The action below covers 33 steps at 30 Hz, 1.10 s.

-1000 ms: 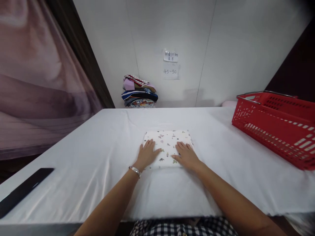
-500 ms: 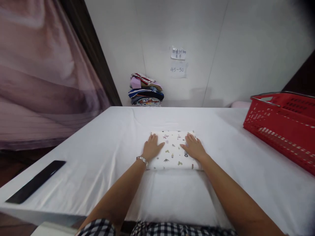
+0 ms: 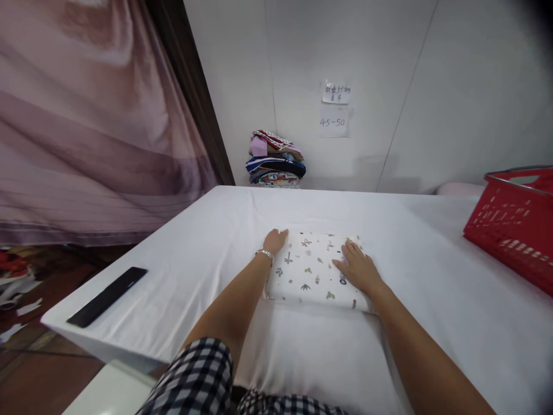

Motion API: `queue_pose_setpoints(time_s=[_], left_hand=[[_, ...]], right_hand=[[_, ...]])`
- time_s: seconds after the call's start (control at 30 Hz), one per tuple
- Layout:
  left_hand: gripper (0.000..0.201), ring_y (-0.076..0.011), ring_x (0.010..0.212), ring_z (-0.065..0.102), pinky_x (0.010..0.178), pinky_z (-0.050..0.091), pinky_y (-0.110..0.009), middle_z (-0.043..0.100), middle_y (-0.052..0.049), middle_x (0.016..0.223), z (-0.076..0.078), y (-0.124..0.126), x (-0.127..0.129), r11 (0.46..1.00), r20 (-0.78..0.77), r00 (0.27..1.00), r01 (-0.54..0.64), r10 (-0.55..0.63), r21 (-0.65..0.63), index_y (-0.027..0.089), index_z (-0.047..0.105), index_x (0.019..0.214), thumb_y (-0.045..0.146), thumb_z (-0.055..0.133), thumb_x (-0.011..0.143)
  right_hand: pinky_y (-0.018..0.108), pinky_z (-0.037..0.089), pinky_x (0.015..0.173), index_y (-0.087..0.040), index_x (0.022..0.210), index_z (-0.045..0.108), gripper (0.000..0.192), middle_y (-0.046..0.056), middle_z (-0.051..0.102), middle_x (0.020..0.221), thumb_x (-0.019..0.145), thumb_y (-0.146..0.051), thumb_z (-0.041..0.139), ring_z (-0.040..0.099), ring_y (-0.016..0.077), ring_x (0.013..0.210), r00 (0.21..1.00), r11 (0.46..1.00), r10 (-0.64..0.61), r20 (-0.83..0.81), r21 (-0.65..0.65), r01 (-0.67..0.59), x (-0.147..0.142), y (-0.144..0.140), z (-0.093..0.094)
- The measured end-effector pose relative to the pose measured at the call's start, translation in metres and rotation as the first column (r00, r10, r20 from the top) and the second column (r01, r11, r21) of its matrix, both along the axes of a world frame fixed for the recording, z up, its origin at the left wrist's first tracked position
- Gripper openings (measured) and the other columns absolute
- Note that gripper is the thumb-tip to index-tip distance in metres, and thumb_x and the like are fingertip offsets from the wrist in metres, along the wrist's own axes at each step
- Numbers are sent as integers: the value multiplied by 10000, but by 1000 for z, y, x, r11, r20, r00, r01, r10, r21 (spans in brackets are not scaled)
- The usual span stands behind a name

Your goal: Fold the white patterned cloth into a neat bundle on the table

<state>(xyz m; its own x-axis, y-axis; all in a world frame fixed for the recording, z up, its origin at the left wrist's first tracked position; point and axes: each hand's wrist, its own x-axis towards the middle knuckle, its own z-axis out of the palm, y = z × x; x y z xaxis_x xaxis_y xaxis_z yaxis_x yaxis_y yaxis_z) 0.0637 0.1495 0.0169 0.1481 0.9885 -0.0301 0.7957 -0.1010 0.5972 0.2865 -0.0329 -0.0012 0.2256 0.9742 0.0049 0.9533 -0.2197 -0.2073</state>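
A folded white cloth (image 3: 313, 268) printed with small coloured figures lies flat on the white-covered table (image 3: 207, 248). My left hand (image 3: 275, 240) rests at the cloth's far left corner, fingers curled over its edge, a silver bracelet on the wrist. My right hand (image 3: 358, 267) lies palm down on the cloth's right side, fingers spread towards the far right corner.
A red plastic basket (image 3: 514, 222) stands at the table's right edge. A stack of folded clothes (image 3: 275, 158) sits against the back wall under two paper notes (image 3: 335, 106). A flat black bar (image 3: 108, 295) lies near the table's left edge. A pink curtain (image 3: 95, 127) hangs left.
My left hand slid from the cloth's top to its far left corner. My right hand shifted towards the cloth's right edge. The view turned left.
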Motion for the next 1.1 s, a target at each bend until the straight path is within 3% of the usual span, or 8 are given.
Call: queue_pose_setpoints(time_s=[0.13, 0.27, 0.47, 0.63, 0.9, 1.1], left_hand=[[499, -265, 1097, 553, 900, 413, -338, 575, -166, 1229, -5, 2, 4, 999, 53, 998, 27, -29, 27, 123, 565, 1177, 466, 470, 828], [382, -193, 1150, 505, 984, 377, -294, 539, -73, 1284, -8, -1, 2, 979, 130, 978, 144, -163, 144, 187, 573, 1173, 321, 505, 822], [225, -182, 1016, 570, 951, 421, -311, 639, -28, 1091, -4, 11, -11, 938, 153, 933, 298, -326, 180, 208, 660, 952, 243, 523, 776], [193, -182, 974, 579, 889, 448, -294, 641, -28, 1064, -2, 21, -20, 902, 153, 895, 393, -420, 179, 203, 659, 896, 276, 556, 749], [149, -174, 905, 588, 824, 454, -271, 661, -31, 978, 2, 31, -18, 904, 180, 887, 410, -425, 118, 187, 641, 793, 302, 577, 720], [193, -158, 721, 570, 662, 458, -260, 644, -20, 740, 2, 36, -10, 942, 161, 929, 333, -335, 36, 163, 607, 723, 337, 527, 755]], right_hand=[[462, 243, 1047, -163, 1404, 298, 644, 97, 165, 1530, 899, -560, 257, 119, 237, 1398, 1000, 1000, -4, -12, -14, 4, -1, 0, 1], [463, 238, 1051, -162, 1410, 290, 645, 99, 166, 1530, 900, -555, 255, 110, 238, 1401, 1000, 1000, -4, -20, -13, 4, -1, -1, 1], [466, 258, 1036, -164, 1399, 306, 628, 106, 181, 1525, 899, -541, 276, 120, 255, 1398, 1000, 1000, 19, -21, 10, -19, 0, -1, 1], [469, 255, 1036, -174, 1402, 302, 626, 93, 167, 1530, 898, -545, 275, 118, 255, 1398, 999, 1000, 18, -33, -2, -18, 1, -1, 1], [456, 247, 1048, -176, 1406, 306, 623, 86, 165, 1531, 901, -539, 279, 119, 245, 1401, 999, 1000, 6, -34, -7, -7, 0, -2, 3], [459, 261, 1042, -183, 1410, 303, 631, 83, 176, 1529, 896, -548, 281, 118, 254, 1400, 999, 1000, 22, -37, -2, -22, 3, -1, 0]])
